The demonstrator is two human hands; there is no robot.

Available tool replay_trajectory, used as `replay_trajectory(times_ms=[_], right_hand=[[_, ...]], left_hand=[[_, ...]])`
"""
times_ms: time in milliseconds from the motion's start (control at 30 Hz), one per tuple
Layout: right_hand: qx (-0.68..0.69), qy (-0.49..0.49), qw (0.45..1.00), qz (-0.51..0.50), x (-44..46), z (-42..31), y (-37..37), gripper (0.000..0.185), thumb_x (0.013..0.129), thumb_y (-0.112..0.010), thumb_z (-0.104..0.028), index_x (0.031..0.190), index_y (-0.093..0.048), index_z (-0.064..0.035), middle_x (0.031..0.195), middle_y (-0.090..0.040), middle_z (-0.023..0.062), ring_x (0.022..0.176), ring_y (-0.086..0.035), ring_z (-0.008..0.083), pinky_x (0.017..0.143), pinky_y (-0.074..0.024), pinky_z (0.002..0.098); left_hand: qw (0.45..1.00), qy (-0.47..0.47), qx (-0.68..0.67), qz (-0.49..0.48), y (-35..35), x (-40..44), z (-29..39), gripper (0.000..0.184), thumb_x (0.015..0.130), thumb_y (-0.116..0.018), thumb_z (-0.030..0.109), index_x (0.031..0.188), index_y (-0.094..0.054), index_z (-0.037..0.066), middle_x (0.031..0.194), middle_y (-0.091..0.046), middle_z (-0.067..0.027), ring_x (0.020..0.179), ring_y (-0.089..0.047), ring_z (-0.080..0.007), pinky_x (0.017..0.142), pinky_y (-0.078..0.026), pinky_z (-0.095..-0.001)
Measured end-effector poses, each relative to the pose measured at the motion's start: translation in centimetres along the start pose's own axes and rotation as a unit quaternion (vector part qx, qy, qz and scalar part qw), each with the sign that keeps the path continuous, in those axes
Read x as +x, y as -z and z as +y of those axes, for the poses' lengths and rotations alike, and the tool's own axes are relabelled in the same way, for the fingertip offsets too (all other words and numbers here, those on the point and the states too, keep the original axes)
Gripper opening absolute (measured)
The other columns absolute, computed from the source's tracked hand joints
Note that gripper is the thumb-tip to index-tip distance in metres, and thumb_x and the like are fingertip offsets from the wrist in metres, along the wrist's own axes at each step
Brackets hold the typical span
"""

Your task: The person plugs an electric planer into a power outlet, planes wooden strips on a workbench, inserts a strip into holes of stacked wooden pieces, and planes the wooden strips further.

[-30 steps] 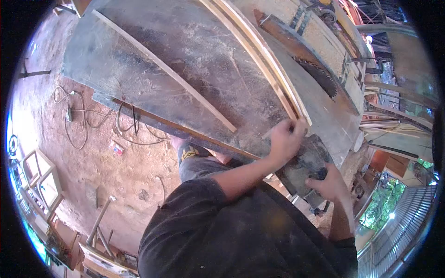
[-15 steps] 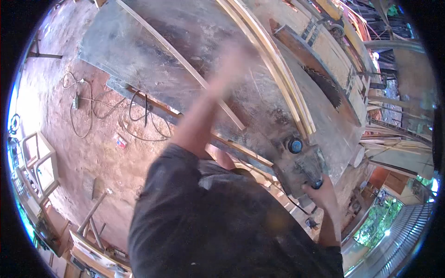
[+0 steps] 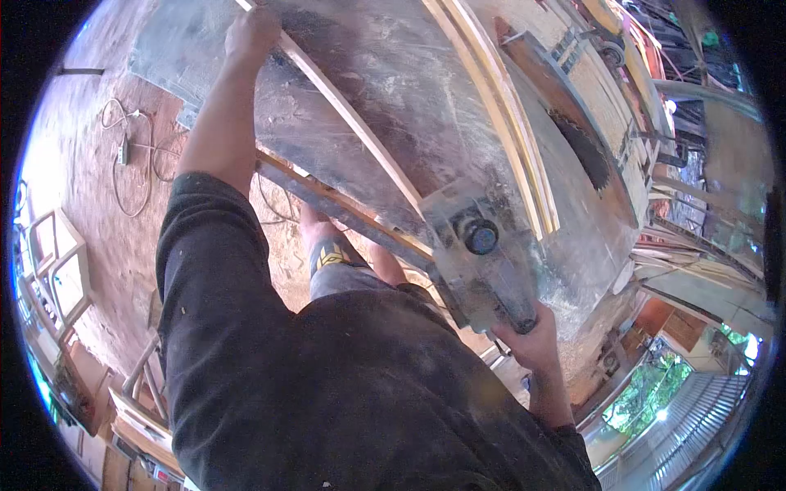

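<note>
My right hand is closed round the rear handle of a dusty electric hand planer with a round blue-topped front knob. The planer's front end meets the near end of a thin wooden strip, which lies slantwise on the worn grey tabletop. Far up the same strip, my left hand grips it, its fingers partly hidden by the back of the hand. The planer's underside and its exact contact with the strip are out of sight.
Several long wooden strips lie together right of the planer. Beyond them a toothed circular saw blade juts up beside a board. A cable is on the dusty floor at left. My legs are below the table edge.
My left hand has swung to the far left and taken hold of the thin strip. My right hand has brought the planer left and forward to the strip's near end.
</note>
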State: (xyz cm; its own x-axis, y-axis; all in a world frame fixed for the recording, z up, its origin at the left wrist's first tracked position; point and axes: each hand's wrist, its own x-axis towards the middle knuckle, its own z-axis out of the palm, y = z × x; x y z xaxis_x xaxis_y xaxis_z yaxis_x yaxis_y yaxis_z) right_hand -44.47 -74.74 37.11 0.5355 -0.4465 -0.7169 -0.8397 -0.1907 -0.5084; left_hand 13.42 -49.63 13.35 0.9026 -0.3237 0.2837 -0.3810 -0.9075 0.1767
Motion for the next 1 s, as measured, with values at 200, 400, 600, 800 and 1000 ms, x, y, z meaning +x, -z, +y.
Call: replay_trajectory(times_ms=[200, 400, 600, 800, 1000], right_hand=[[0.049, 0.009, 0.996, -0.073, 2.6, -1.7, -2.9, 0.048, 0.074, -0.078, -0.016, 0.114, -0.060, 0.0058, 0.094, -0.069, 0.0146, 0.087, -0.067, 0.0181, 0.077, -0.0535, 0.0333], [0.027, 0.091, 0.994, -0.061, 2.4, -0.9, -3.7, 0.029, 0.076, -0.075, -0.008, 0.101, -0.062, 0.0020, 0.065, -0.059, -0.0011, 0.051, -0.053, 0.0060, 0.047, -0.0430, 0.0242], [-0.058, 0.115, 0.991, -0.048, 2.7, -0.3, -3.2, 0.027, 0.077, -0.073, -0.009, 0.099, -0.063, 0.0025, 0.066, -0.060, 0.0011, 0.051, -0.054, 0.0066, 0.048, -0.0437, 0.0253], [-0.014, 0.073, 0.996, -0.052, 3.6, -0.8, -3.3, 0.026, 0.077, -0.071, -0.005, 0.100, -0.061, 0.0031, 0.068, -0.061, 0.0022, 0.053, -0.056, 0.0081, 0.048, -0.0440, 0.0257], [-0.013, 0.094, 0.993, -0.075, 3.9, -2.1, -3.2, 0.026, 0.078, -0.071, -0.005, 0.101, -0.061, 0.0029, 0.067, -0.060, 0.0015, 0.053, -0.055, 0.0081, 0.047, -0.0444, 0.0260]], left_hand=[[0.992, 0.079, -0.090, -0.025, 2.4, -0.7, 2.1, 0.020, 0.084, -0.054, 0.020, 0.077, -0.069, 0.008, 0.081, -0.067, -0.0195, 0.079, -0.067, -0.0392, 0.072, -0.053, -0.0489], [0.993, 0.092, -0.064, -0.024, 1.5, -0.5, 1.8, 0.024, 0.085, -0.050, 0.019, 0.079, -0.070, 0.007, 0.082, -0.069, -0.0191, 0.079, -0.068, -0.0383, 0.072, -0.055, -0.0482], [0.996, 0.080, -0.032, -0.013, 1.4, -0.2, 2.2, 0.026, 0.087, -0.049, 0.020, 0.080, -0.071, 0.008, 0.083, -0.070, -0.0176, 0.080, -0.070, -0.0351, 0.072, -0.056, -0.0461], [0.995, 0.089, -0.022, -0.047, 1.6, -0.2, 1.9, 0.024, 0.086, -0.051, 0.019, 0.076, -0.071, 0.009, 0.082, -0.070, -0.0145, 0.078, -0.069, -0.0325, 0.070, -0.056, -0.0446], [0.993, -0.046, 0.054, -0.089, -0.8, 0.1, 0.0, 0.018, 0.081, -0.056, 0.018, 0.074, -0.071, 0.011, 0.080, -0.070, -0.0117, 0.078, -0.069, -0.0288, 0.068, -0.056, -0.0423]])
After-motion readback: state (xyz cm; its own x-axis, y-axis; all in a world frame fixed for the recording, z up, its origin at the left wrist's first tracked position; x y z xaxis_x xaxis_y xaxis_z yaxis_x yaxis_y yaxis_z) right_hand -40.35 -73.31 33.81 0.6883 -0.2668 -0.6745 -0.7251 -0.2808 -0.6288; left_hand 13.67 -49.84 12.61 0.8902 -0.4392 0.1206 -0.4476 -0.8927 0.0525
